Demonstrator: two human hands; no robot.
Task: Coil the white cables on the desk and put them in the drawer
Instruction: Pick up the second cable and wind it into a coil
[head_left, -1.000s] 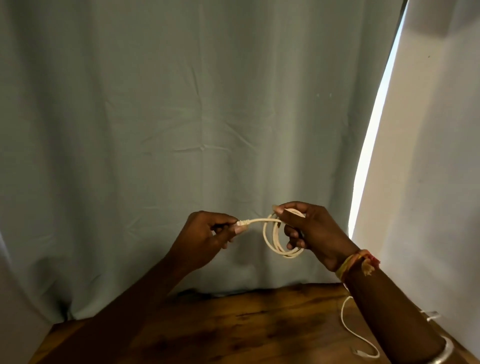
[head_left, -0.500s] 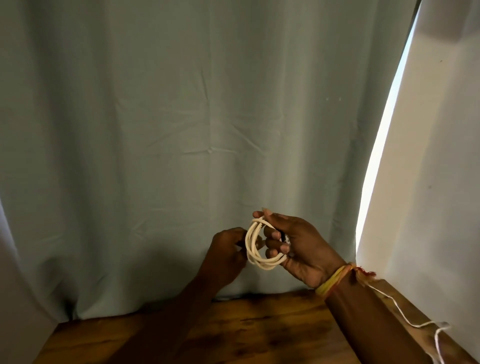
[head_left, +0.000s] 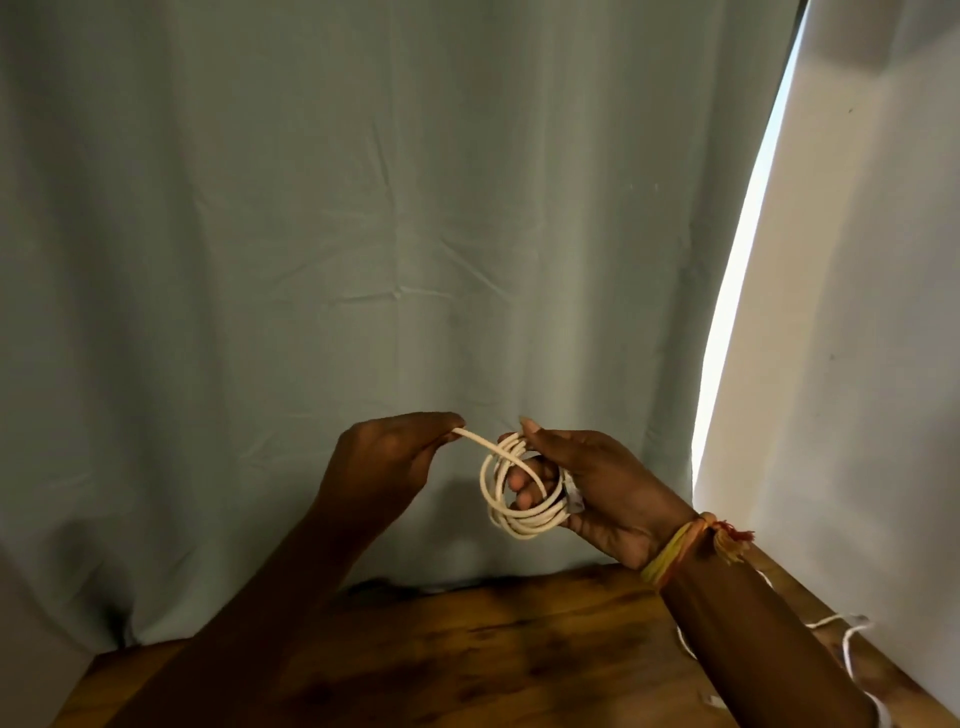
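Observation:
A white cable (head_left: 522, 512) is wound into several loops above the desk. My right hand (head_left: 602, 493) holds the coil, thumb on top and fingers curled through the loops. The cable's free end runs up and left to my left hand (head_left: 387, 460), which pinches it between thumb and fingers. A second white cable (head_left: 852, 649) lies loose on the wooden desk (head_left: 493, 654) at the right, partly hidden by my right forearm. No drawer is in view.
A grey-green curtain (head_left: 363, 260) hangs right behind the desk's far edge. A pale wall (head_left: 857, 364) closes the right side, with a bright gap of light beside the curtain. A yellow and red thread band sits on my right wrist.
The left hand has moved left and away from the coil, drawing the free end out taut. The coil in the right hand has gained loops since a second ago.

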